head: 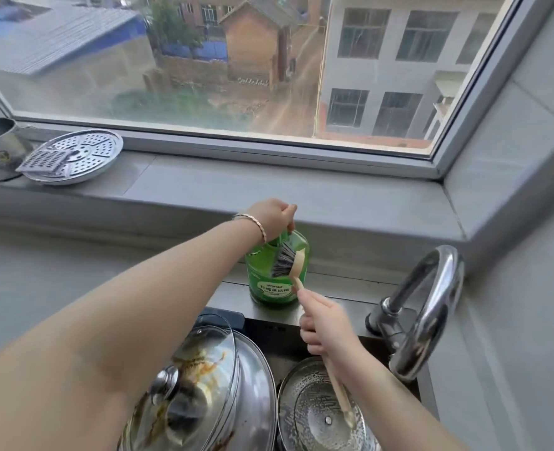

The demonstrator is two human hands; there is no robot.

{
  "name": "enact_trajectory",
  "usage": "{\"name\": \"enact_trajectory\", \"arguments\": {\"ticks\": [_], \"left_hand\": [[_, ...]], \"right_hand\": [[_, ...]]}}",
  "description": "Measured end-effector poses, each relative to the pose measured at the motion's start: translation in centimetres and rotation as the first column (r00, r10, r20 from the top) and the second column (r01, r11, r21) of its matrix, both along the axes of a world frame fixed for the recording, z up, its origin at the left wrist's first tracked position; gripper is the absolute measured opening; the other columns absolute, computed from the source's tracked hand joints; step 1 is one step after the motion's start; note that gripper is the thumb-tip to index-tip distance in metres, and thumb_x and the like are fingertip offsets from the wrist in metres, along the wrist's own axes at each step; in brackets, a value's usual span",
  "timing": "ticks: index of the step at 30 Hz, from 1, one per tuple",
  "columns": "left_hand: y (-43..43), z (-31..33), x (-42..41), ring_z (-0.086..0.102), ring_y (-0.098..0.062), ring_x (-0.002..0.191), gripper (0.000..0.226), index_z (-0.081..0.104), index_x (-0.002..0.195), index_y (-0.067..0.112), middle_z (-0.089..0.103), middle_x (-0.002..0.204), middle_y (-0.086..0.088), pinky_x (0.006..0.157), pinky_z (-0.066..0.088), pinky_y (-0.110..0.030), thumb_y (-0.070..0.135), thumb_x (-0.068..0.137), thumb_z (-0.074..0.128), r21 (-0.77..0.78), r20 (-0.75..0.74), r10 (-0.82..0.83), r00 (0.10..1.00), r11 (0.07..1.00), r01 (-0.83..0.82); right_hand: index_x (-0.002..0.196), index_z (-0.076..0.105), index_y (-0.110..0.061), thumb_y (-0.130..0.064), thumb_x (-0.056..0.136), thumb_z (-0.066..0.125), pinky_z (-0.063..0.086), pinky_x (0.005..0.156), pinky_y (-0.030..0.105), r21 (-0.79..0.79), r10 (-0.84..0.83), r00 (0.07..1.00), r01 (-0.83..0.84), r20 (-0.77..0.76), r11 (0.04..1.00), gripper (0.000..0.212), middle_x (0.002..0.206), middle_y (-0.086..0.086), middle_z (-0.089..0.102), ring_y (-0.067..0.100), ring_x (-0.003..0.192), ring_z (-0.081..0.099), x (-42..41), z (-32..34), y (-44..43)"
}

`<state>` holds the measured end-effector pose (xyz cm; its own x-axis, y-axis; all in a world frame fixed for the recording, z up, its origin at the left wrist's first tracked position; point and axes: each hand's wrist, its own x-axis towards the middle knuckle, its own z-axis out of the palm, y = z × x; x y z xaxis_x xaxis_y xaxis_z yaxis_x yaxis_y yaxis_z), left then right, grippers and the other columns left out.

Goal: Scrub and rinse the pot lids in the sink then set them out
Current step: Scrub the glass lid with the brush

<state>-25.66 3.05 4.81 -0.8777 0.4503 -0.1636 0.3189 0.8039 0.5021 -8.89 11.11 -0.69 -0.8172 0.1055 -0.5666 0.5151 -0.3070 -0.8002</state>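
Pot lids [204, 379] below right hand [326, 323] gripping brush [287, 260], left hand [272, 218] gripping bottle [277, 289].

Only one readable text here, on the green bottle [259, 275]. Stands on a rounded label [274, 292] low on the front side: one line of white Chinese characters on a green ground, reading most probably 柠檬洗洁精. Last character less sure, being small and just beside the handle of the brush [290, 262]. Above this line, a much smaller white line, too small to read. Under it, one more tiny mark, also not readable. Outside the window, a short row of white marks on a brown wall [252, 81], looking like writing but too blurred to make out.
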Motion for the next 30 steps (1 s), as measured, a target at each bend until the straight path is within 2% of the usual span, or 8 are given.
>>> {"name": "enact_trajectory", "arguments": {"ticks": [8,11,13,16,20,24,27,30], "left_hand": [[-0.5,0.2,1.1,0.048,-0.024,0.122,0.047,0.046,0.132,0.023,0.051,0.135,-0.004,0.102,0.037,-0.04,0.041,0.101,0.016,-0.126,-0.055,0.021,0.998,0.992,-0.028],[-1.7,1.1,3.0,0.049,-0.025,0.122,0.047,0.034,0.14,0.022,0.05,0.136,-0.006,0.102,0.037,-0.04,0.043,0.1,0.018,0.104,-0.08,0.146,0.986,0.985,-0.138],[-3.3,1.2,5.3,0.054,-0.025,0.112,0.043,0.034,0.139,0.017,0.053,0.132,-0.009,0.094,0.04,-0.034,0.035,0.101,0.026,0.319,-0.04,0.314,0.949,0.904,-0.285],[-7.0,-1.2,10.4,0.054,-0.022,0.099,0.038,0.039,0.133,0.011,0.055,0.123,-0.009,0.083,0.039,-0.028,0.015,0.096,0.041,0.389,0.138,0.497,0.857,0.768,-0.508],[-12.1,-6.2,18.2,0.051,-0.026,0.075,0.042,0.04,0.128,0.008,0.058,0.097,-0.017,0.069,0.042,-0.034,0.004,0.086,0.046,0.235,0.464,0.698,0.545,0.497,-0.836],[-16.1,-10.2,23.4,0.048,-0.039,0.113,0.058,0.042,0.124,-0.002,0.046,0.128,-0.025,0.094,0.042,-0.041,0.009,0.071,0.063,-0.112,0.573,0.819,0.017,0.099,-0.989],[-16.9,-10.9,25.9,0.044,-0.034,0.119,0.036,0.047,0.116,0.002,0.046,0.116,-0.01,0.094,0.04,-0.044,0.011,0.082,0.056,-0.175,0.783,0.582,-0.219,-0.132,-0.976],[-16.6,-11.3,27.2,0.052,-0.025,0.114,0.02,0.046,0.114,0.007,0.052,0.115,-0.008,0.082,0.05,-0.035,0.014,0.095,0.042,-0.168,0.943,0.191,-0.273,-0.437,-0.884]], "right_hand": [[0.124,0.055,-0.022,-0.03,0.096,0.047,0.013,0.033,0.012,0.053,0.016,1.0,-0.017,0.012,0.998,0.03,0.047,-0.009,0.023,0.004,0.036,0.016,0.9,0.2,-0.2],[0.126,0.054,-0.023,-0.031,0.096,0.047,0.015,0.032,0.014,0.107,0.046,0.999,-0.048,0.023,0.993,0.031,0.046,-0.009,0.025,0.004,0.036,0.018,2.7,0.4,-0.3],[0.123,0.056,-0.026,-0.031,0.096,0.048,0.016,0.033,0.015,0.178,0.077,0.997,-0.081,0.029,0.981,0.028,0.045,-0.009,0.028,0.003,0.035,0.02,4.6,0.4,-0.4],[0.118,0.059,-0.03,-0.03,0.095,0.05,0.02,0.034,0.012,0.328,0.152,0.988,-0.149,0.016,0.933,0.025,0.042,-0.014,0.034,-0.001,0.033,0.025,7.6,-0.1,-0.3],[0.115,0.064,-0.024,-0.022,0.093,0.053,0.03,0.041,0.008,0.527,0.299,0.954,-0.272,0.036,0.805,0.024,0.036,-0.022,0.044,-0.008,0.036,0.042,11.6,-1.3,0.1],[0.096,0.069,-0.027,-0.018,0.092,0.054,0.027,0.044,0.011,0.588,0.371,0.923,-0.358,0.105,0.725,0.018,0.038,-0.015,0.044,-0.004,0.038,0.04,14.9,-2.1,0.4],[0.088,0.07,-0.01,-0.017,0.09,0.055,0.025,0.045,0.014,0.62,0.374,0.915,-0.383,0.153,0.685,0.018,0.04,-0.011,0.037,0.002,0.039,0.033,16.6,-2.6,0.5],[0.081,0.067,-0.03,-0.018,0.09,0.056,0.025,0.047,0.017,0.619,0.371,0.917,-0.376,0.144,0.689,0.019,0.041,-0.012,0.039,0.002,0.038,0.032,17.8,-2.5,0.4]]}}
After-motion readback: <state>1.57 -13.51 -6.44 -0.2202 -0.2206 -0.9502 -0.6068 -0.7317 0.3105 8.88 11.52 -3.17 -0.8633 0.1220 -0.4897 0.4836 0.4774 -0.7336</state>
